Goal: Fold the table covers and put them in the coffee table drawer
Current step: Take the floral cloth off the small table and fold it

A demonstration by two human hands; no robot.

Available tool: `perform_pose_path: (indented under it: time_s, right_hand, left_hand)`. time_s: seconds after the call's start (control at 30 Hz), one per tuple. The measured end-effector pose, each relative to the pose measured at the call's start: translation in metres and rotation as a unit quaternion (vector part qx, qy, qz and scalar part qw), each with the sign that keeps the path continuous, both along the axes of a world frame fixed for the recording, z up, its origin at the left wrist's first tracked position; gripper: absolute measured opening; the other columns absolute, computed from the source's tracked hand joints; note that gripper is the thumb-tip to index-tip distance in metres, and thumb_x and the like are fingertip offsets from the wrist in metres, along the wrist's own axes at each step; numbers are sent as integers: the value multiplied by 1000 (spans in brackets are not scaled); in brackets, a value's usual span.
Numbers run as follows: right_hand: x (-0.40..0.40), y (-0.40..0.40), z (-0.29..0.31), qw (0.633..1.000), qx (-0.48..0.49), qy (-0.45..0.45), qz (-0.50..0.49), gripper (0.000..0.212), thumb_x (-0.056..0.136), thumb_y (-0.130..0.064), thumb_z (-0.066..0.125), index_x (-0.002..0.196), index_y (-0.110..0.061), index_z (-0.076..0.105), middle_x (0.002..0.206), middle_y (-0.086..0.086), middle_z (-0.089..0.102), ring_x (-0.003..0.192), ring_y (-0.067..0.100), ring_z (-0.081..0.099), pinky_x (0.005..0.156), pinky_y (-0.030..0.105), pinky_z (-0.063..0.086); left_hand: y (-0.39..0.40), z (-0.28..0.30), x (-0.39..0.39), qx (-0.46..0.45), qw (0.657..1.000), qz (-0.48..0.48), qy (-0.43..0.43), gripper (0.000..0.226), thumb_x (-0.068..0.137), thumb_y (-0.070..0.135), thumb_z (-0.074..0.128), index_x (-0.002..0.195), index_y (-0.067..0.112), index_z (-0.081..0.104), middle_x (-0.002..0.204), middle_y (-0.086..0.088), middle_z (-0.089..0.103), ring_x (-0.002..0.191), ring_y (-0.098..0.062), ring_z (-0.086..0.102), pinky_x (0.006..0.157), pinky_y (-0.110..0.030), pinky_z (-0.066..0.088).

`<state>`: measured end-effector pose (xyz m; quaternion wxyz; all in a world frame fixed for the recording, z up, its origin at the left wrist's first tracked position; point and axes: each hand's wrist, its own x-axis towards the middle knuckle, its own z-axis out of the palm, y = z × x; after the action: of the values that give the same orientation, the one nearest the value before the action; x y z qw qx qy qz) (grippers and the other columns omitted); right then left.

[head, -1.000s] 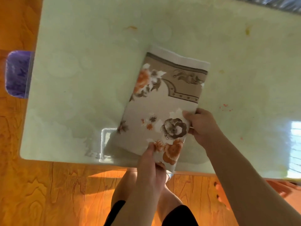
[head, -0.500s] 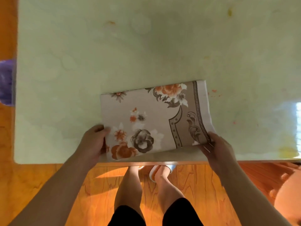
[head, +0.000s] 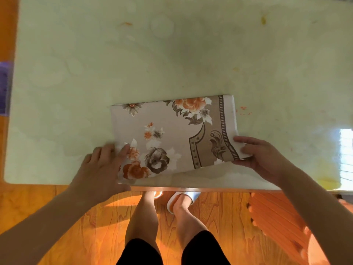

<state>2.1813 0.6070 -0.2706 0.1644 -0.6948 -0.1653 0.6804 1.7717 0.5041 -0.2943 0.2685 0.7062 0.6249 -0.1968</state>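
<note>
A folded table cover (head: 172, 134), beige with orange and brown flowers and a patterned border, lies on the pale green glossy coffee table (head: 133, 54) near its front edge. My left hand (head: 103, 165) grips the cover's near left corner, thumb on top. My right hand (head: 261, 157) pinches the near right corner at the white border and lifts it slightly off the table. The front edge of the cover hangs raised above the tabletop. No drawer is visible.
The table's front edge (head: 191, 188) runs just below the cover. My legs and white slippers (head: 183, 199) stand on the wooden floor. An orange ribbed object (head: 277, 222) sits at the lower right, a purple item (head: 4, 87) at the far left.
The cover was turned from upright to lengthwise along the table's front edge. My hands moved apart to its left and right near corners, and the left hand now reaches further over the corner.
</note>
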Motion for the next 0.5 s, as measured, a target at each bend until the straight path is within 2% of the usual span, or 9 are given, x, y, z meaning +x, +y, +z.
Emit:
perform_pose_path:
  time_s: [0.03,0.07,0.17,0.27,0.33,0.4,0.5]
  right_hand:
    - [-1,5,1,1000,-9,11,-4,37,95,10,42,126,-1,58,105,18,75,91,31,74,67,36,63]
    - [-1,9,1,1000,-18,18,-7,35,94,10,42,125,1,57,102,20,75,88,31,75,66,35,63]
    - [-2,22,3,998,-52,35,-24,30,93,10,42,118,5,58,94,22,75,78,30,75,62,32,62]
    - [2,39,4,994,-95,37,-27,28,92,11,43,115,7,60,96,24,73,75,26,76,58,27,60]
    - [3,47,3,993,-108,34,-23,28,91,11,44,113,10,61,103,25,71,75,25,76,58,25,60]
    - [5,54,4,994,-101,37,-17,27,92,9,43,110,11,62,104,23,70,75,23,75,60,25,60]
    - [17,62,7,994,-86,50,34,33,91,9,36,106,5,65,94,17,71,71,20,73,62,26,60]
  left_hand:
    - [-1,1,1,50,998,-40,14,113,66,83,65,152,15,40,136,-14,41,121,-37,45,99,-50,46]
    - [-2,0,4,72,995,-71,1,104,72,79,60,149,10,44,140,-16,43,126,-38,44,103,-50,44]
    - [-5,-11,16,65,984,-159,-55,90,85,65,51,153,9,38,155,-21,36,144,-40,34,117,-50,36]
    - [0,-23,18,82,978,-184,-51,63,100,45,37,148,4,43,151,-27,40,141,-43,35,119,-51,31]
    - [2,-26,12,114,970,-204,-73,52,102,34,39,141,1,51,145,-24,50,138,-39,41,118,-49,33]
    - [5,-30,0,145,960,-215,-110,46,95,25,51,133,0,61,139,-19,59,134,-33,49,122,-40,29]
    - [8,-29,-14,112,968,-114,-192,47,92,30,48,130,9,67,139,-5,63,134,-17,51,123,-18,15]
